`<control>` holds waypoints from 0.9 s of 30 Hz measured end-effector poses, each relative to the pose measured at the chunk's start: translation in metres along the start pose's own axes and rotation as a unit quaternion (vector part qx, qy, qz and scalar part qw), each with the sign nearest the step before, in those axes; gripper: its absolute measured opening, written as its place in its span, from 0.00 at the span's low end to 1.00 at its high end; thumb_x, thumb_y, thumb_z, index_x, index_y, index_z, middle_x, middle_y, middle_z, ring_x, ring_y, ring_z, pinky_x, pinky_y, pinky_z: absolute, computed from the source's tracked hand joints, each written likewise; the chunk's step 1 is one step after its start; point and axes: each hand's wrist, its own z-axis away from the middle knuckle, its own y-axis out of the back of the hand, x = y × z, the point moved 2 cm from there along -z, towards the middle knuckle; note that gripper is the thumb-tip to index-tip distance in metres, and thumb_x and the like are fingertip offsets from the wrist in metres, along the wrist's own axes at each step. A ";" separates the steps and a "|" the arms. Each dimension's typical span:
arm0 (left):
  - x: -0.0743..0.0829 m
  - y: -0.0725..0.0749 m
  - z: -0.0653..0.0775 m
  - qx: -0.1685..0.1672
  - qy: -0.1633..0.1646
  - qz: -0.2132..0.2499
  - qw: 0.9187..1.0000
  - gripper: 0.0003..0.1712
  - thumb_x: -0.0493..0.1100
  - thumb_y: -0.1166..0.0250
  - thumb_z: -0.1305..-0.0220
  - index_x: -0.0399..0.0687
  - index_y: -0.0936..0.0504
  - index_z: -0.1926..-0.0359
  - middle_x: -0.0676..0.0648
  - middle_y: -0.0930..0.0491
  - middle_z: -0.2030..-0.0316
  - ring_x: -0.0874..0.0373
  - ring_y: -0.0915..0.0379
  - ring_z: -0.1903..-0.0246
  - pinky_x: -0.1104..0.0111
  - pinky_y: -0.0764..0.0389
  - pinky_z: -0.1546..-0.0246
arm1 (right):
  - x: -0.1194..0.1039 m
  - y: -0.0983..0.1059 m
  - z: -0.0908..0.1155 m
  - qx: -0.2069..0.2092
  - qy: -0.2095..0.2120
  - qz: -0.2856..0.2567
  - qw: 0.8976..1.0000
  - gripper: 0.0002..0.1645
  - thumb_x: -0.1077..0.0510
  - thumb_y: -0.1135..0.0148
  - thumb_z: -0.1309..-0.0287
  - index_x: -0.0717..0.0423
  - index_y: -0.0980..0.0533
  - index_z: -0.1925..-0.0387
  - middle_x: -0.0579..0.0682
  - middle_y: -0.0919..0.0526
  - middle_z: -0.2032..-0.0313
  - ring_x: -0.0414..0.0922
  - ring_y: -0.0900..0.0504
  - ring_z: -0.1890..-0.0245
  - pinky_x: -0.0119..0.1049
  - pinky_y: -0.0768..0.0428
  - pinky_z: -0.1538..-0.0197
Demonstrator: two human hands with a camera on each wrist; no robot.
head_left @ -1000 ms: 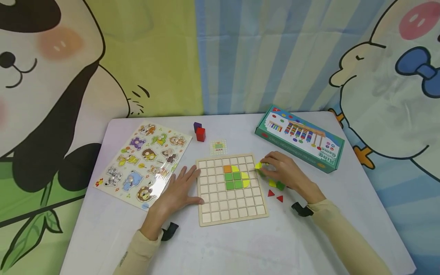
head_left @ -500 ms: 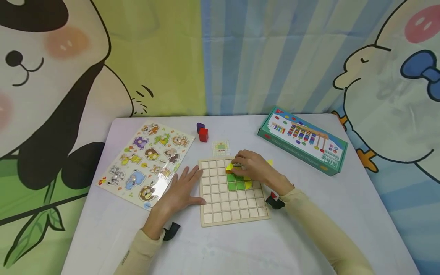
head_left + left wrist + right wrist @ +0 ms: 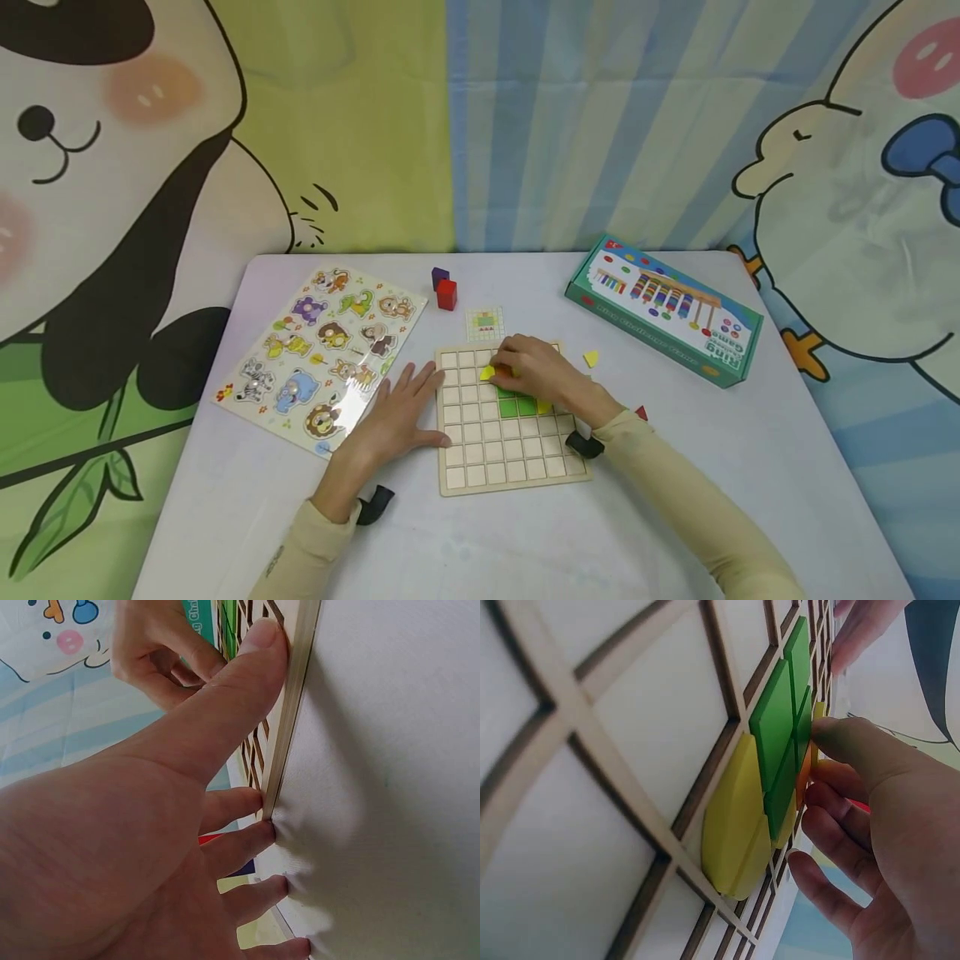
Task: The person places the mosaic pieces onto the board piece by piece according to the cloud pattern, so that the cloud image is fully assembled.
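A wooden grid board point(image 3: 474, 475) lies on the table. My right hand point(image 3: 542, 375) is over its upper middle, pinching a small yellow piece point(image 3: 487, 372) between thumb and fingers. In the right wrist view this piece point(image 3: 818, 714) is at the grid, close beside an orange square point(image 3: 804, 780). Green squares point(image 3: 772, 724) form a block there, with yellow curved pieces point(image 3: 733, 825) along one side. My left hand point(image 3: 393, 421) is spread at the board's left edge. Its thumb point(image 3: 247, 682) lies on the rim, and the other fingertips touch the edge and the table.
An animal picture puzzle point(image 3: 311, 354) lies on the left. Behind the grid are a small pattern card point(image 3: 485, 323), a red block point(image 3: 447, 295) and a purple block point(image 3: 439, 276). A green box point(image 3: 663, 312) stands back right. A loose yellow piece point(image 3: 592, 358) and red triangle point(image 3: 641, 412) lie right of the board.
My right hand has moved left from the loose pieces beside the board, carrying a yellow piece to the spot left of the orange square. The left hand has stayed at the board's edge.
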 end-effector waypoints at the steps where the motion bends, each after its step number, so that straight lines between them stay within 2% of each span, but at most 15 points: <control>1: 0.000 0.000 0.000 0.000 0.000 -0.001 1.000 0.62 0.61 0.23 0.48 0.48 0.46 0.20 0.43 0.54 0.19 0.37 0.64 0.20 0.32 0.60 0.25 | -0.001 0.000 0.000 -0.001 0.000 0.000 1.000 0.17 0.48 0.29 0.38 0.54 0.13 0.53 0.47 0.16 0.58 0.41 0.21 0.60 0.34 0.18 0.54; 17: 0.000 -0.002 -0.001 0.002 -0.004 -0.003 1.000 0.62 0.61 0.23 0.48 0.48 0.46 0.20 0.43 0.53 0.19 0.37 0.64 0.20 0.33 0.60 0.25 | -0.002 0.001 0.003 -0.003 -0.004 -0.002 1.000 0.19 0.47 0.30 0.38 0.53 0.13 0.51 0.47 0.15 0.58 0.42 0.21 0.59 0.34 0.17 0.51; 27: 0.000 -0.001 -0.001 0.000 0.002 0.002 1.000 0.63 0.60 0.23 0.49 0.48 0.46 0.20 0.43 0.54 0.19 0.37 0.65 0.20 0.33 0.61 0.25 | 0.009 0.014 0.016 0.053 0.008 -0.001 0.999 0.13 0.55 0.29 0.38 0.55 0.13 0.54 0.49 0.15 0.59 0.43 0.19 0.59 0.37 0.17 0.56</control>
